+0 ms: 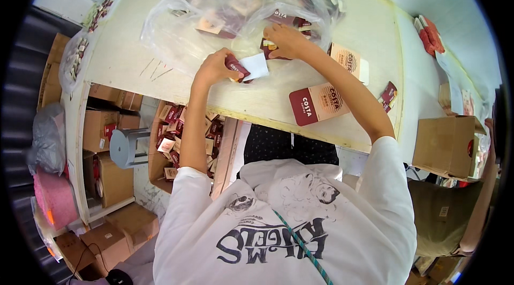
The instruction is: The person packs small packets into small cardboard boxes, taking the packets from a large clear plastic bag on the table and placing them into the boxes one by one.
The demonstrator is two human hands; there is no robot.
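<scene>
My left hand (215,69) grips a maroon Costa packet (237,67) above the white table. A blank white piece (255,66) lies against that packet's right side. At the mouth of a large clear plastic bag (168,24), my right hand (287,41) has its fingers around another maroon packet (268,47) with a yellowish patch. The hand partly hides it. Inside the bag are more maroon and beige cartons (219,24), blurred by the film. A flat maroon and beige Costa carton (305,106) lies near the front edge, partly under my right forearm.
Another beige carton (346,59) lies beyond my right forearm, and small packets (388,94) lie at the right. Below the table, a cardboard box (160,176) holds many cartons beside a grey stool (124,148). A person in an olive garment (445,216) is at the right.
</scene>
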